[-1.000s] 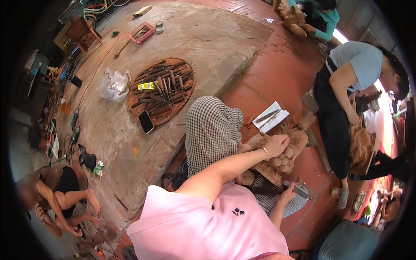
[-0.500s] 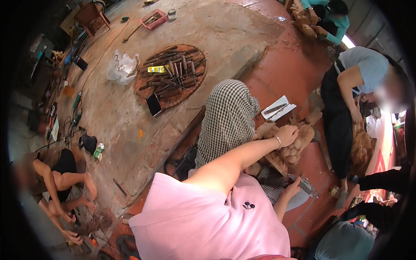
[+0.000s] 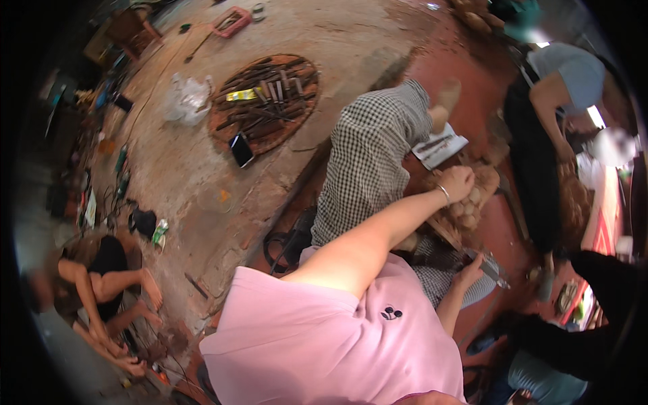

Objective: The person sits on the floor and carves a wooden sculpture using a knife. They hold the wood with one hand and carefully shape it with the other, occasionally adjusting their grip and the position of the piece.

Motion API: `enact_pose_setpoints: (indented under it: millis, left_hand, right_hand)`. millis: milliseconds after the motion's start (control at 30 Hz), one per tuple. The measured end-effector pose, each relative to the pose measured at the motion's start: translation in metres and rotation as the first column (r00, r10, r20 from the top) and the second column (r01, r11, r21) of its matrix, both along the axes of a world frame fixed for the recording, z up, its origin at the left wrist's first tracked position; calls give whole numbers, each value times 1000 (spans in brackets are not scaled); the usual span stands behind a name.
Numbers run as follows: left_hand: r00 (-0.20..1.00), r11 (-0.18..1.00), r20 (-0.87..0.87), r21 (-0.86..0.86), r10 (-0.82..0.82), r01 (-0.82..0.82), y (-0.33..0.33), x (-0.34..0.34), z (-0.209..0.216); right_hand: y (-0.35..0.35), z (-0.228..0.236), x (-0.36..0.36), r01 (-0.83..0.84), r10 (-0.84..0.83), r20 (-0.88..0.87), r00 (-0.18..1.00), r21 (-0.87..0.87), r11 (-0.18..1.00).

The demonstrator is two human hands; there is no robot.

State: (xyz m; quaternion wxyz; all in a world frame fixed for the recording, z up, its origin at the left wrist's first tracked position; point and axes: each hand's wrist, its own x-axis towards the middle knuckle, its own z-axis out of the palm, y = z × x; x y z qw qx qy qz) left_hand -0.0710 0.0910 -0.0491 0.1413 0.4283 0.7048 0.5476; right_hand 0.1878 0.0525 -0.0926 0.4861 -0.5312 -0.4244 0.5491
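Across my lap stretches my left arm, with a bracelet at the wrist. My left hand (image 3: 460, 182) is closed at the far side of a carved piece of wood (image 3: 466, 212) with rounded bumps, its fingertips partly hidden. Lower down, near my knee, my right hand (image 3: 469, 270) is closed round a narrow grey, metal-looking tool (image 3: 496, 275); its exact kind is unclear. Beyond the carving, an open white paper (image 3: 439, 148) lies on the red floor with a thin dark tool on it.
Several wooden-handled tools and a phone (image 3: 241, 150) lie on a round woven tray (image 3: 300, 121), beside a plastic bag (image 3: 187, 101). Farther off stands a pink basket (image 3: 231, 22). One person (image 3: 111, 283) sits at left; another (image 3: 560, 94) works at right. A raised concrete edge (image 3: 290, 189) borders the red tiles.
My left hand has moved up to the carving's far side. My left leg has shifted to the right and a foot now shows. The whole view has turned slightly.
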Motion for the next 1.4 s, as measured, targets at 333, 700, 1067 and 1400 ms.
enact_pose_setpoints:
  millis: [333,700,1067,1400]
  left_hand:
    - [992,999,-116,-12,-42,41,5,-3,-7]
    - [997,989,3,131,-72,71,-1,-1,2]
    - [969,973,195,202,-150,110,-11,-5,9]
    - [893,931,299,250,-335,266,-19,-33,-9]
  right_hand:
    - [-1,1,-3,97,-99,-53,994,-37,995]
    - [-6,14,-1,-109,104,-63,993,-87,990]
    - [6,23,-24,-37,74,198,977,-182,983]
    - [12,37,-46,-15,59,249,967,-173,985]
